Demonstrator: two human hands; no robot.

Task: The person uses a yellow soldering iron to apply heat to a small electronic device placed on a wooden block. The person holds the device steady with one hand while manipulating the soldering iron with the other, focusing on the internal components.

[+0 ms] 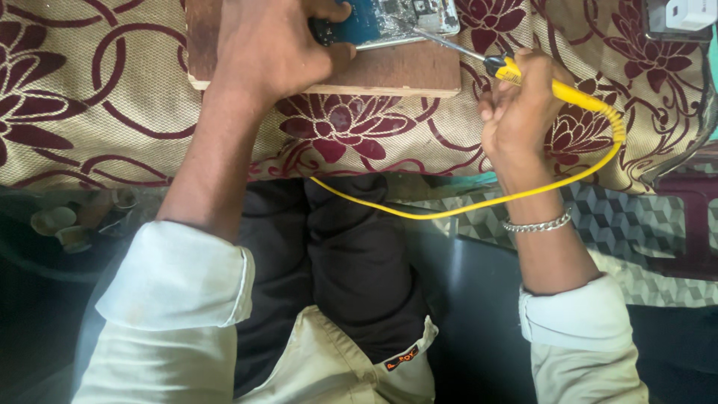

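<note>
The opened phone [389, 21], its blue board and bare circuitry showing, lies on a wooden block [404, 71] at the top edge of the view, partly cut off by the frame. The left hand [273, 49] presses down on its near end, fingers curled tight around the casing. The right hand [520, 105] has its fingers closed around the yellow handle of a soldering iron [516, 73], whose metal tip touches the board's right part. A judgement: the tip could slide across to neighbouring parts if the phone shifts under the left hand, and the yellow cord [449, 211], sagging across the lap, could tug the iron if a knee catches it. The block sits on a flowered cloth [90, 97]; its front edge lies close to the right hand, while open cloth stretches leftward.
</note>
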